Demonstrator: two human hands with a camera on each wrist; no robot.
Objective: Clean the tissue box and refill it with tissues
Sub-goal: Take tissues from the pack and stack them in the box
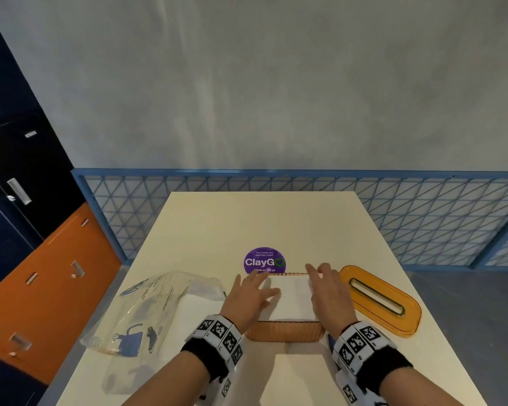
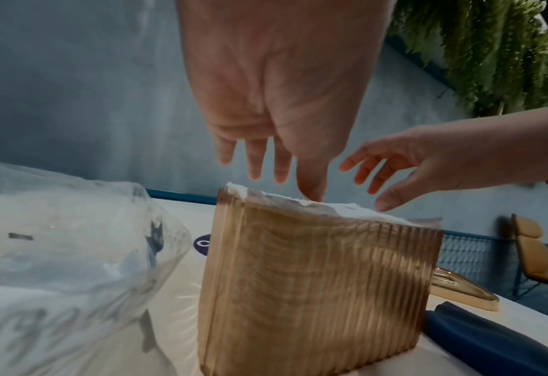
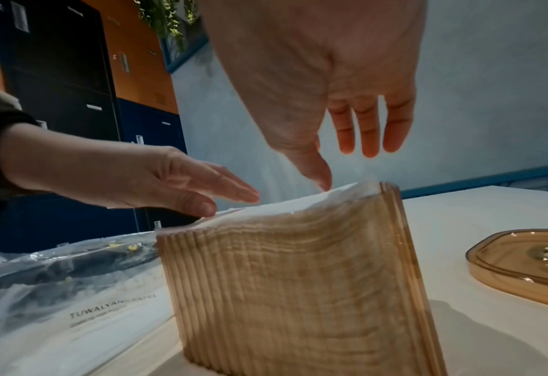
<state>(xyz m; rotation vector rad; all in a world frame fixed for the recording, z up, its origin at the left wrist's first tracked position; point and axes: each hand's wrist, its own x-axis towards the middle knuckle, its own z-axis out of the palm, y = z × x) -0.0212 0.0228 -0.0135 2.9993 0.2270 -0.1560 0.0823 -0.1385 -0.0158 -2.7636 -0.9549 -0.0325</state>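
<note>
An amber ribbed tissue box point(image 1: 285, 331) stands without its lid in the middle of the cream table point(image 1: 247, 218). A stack of white tissues point(image 1: 291, 300) fills it to the rim. My left hand point(image 1: 252, 291) hovers over the stack's left side with straight, spread fingers. In the left wrist view its thumb point(image 2: 311, 188) touches the tissues point(image 2: 346, 208). My right hand point(image 1: 326, 288) is over the right side, fingers straight, thumb tip point(image 3: 320, 178) on the top tissue point(image 3: 298, 203). Neither hand grips anything. The amber slotted lid point(image 1: 379, 300) lies flat to the right of the box.
A clear printed plastic bag point(image 1: 147, 312) with white tissues inside lies left of the box. Behind the box is a purple round sticker point(image 1: 264, 260). A dark blue cloth point(image 2: 491, 338) lies near the box's right front corner. Lockers point(image 1: 27, 230) stand at the left, and a blue mesh railing point(image 1: 423, 218) runs behind the table.
</note>
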